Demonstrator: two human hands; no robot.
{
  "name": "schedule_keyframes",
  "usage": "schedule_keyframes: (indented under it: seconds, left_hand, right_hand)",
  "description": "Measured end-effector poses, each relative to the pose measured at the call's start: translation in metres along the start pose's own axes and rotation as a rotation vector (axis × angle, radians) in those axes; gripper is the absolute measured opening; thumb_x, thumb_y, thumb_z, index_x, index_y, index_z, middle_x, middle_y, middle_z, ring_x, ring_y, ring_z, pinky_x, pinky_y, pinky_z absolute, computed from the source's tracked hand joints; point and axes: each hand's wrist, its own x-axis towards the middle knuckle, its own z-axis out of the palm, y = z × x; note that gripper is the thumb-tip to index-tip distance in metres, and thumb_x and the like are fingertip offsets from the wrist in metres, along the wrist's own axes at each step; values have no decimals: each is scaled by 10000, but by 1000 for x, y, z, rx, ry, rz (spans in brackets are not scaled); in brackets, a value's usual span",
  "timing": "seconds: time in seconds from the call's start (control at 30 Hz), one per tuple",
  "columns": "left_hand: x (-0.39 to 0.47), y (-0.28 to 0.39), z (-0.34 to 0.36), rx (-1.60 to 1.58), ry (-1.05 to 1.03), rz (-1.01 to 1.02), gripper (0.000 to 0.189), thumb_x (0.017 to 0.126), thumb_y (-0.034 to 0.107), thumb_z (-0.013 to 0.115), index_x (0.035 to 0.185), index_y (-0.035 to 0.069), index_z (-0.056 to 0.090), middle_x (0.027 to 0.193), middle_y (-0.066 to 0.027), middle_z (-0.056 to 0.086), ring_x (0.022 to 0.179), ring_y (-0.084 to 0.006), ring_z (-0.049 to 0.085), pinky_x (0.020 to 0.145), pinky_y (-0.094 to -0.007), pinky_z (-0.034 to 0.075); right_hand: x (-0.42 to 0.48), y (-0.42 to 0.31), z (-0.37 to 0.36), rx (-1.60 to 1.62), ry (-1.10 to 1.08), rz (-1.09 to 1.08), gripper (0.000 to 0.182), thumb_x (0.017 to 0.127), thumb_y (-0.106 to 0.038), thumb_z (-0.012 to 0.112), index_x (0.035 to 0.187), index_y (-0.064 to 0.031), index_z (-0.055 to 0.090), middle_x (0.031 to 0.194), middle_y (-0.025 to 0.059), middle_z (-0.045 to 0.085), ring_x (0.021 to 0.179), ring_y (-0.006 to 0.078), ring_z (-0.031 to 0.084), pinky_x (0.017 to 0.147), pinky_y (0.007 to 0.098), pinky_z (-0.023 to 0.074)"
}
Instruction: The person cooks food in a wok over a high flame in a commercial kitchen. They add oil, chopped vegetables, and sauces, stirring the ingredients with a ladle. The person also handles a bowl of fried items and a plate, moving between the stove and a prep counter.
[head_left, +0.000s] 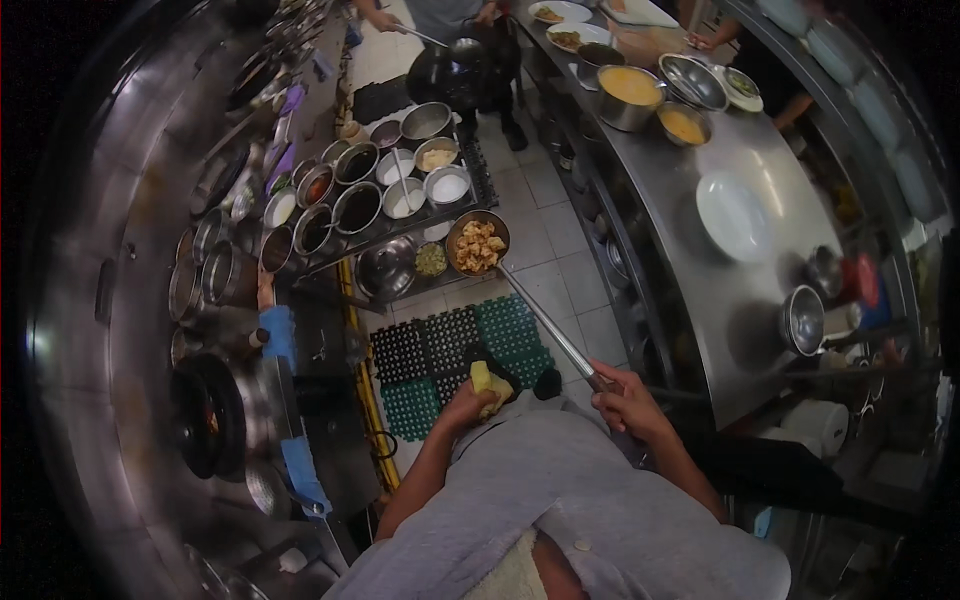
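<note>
My right hand (634, 401) is closed around the handle of a long metal ladle (550, 322). The ladle's bowl holds golden-brown fried pieces (478, 246) and hangs over the gap between the condiment cart and the steel counter. In my left hand (471, 411), near my waist, is a bunched yellow cloth (489, 382). To the left, a dark wok (210, 416) sits on the range with a little food in it. An oval white plate (733, 216) lies on the steel counter (679, 225) to my right.
Bowls of sauces and powders (358, 208) crowd the cart ahead. Pots of yellow liquid (630, 88) stand on the counter. Perforated rubber mats (431, 341) cover part of the tiled floor. A person holding another ladle (424, 35) stands ahead by a large wok; another is across the counter.
</note>
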Motion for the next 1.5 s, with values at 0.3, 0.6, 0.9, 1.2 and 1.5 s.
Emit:
schedule_keyframes:
  seconds: [0.3, 0.6, 0.9, 1.2, 1.5]
  left_hand:
    - [-27, -36, -41, -195, 78, -112, 437, 838, 201, 680, 1226, 21, 590, 1031, -94, 650, 882, -194, 630, 742, -351, 533]
    - [-81, -64, -129, -474, 272, -144, 411, 865, 205, 691, 1230, 53, 578, 979, -87, 648, 753, -164, 622, 556, -292, 501]
    - [-97, -140, -181, -612, 408, -105, 355, 861, 208, 702, 1157, 28, 625, 980, -71, 666, 801, -172, 642, 629, -311, 520]
    - [-59, -127, -153, -667, 541, -120, 366, 862, 214, 707, 1160, 16, 631, 937, -81, 674, 740, -174, 647, 607, -313, 519]
    - [-49, -110, -133, -809, 503, -132, 342, 833, 173, 699, 1131, 25, 621, 916, -105, 662, 701, -187, 656, 541, -343, 533]
  right_hand:
    - [68, -27, 77, -197, -265, 126, 757, 870, 38, 597, 1582, -75, 368, 717, -15, 515, 477, 54, 411, 399, 243, 373]
    - [139, -22, 182, -287, -441, 312, 774, 865, -4, 630, 1584, -61, 350, 734, 5, 541, 454, 52, 401, 374, 225, 358]
    - [179, -15, 262, -512, -490, 297, 770, 806, -78, 664, 1530, 13, 416, 760, -17, 500, 534, 17, 355, 472, 176, 278]
    - [211, -50, 243, -527, -565, 351, 793, 827, -12, 630, 1574, -52, 367, 718, -2, 527, 463, 42, 371, 390, 211, 325]
    - [216, -63, 215, -499, -587, 339, 790, 844, -34, 639, 1577, -34, 345, 704, -11, 493, 475, 38, 367, 398, 200, 314]
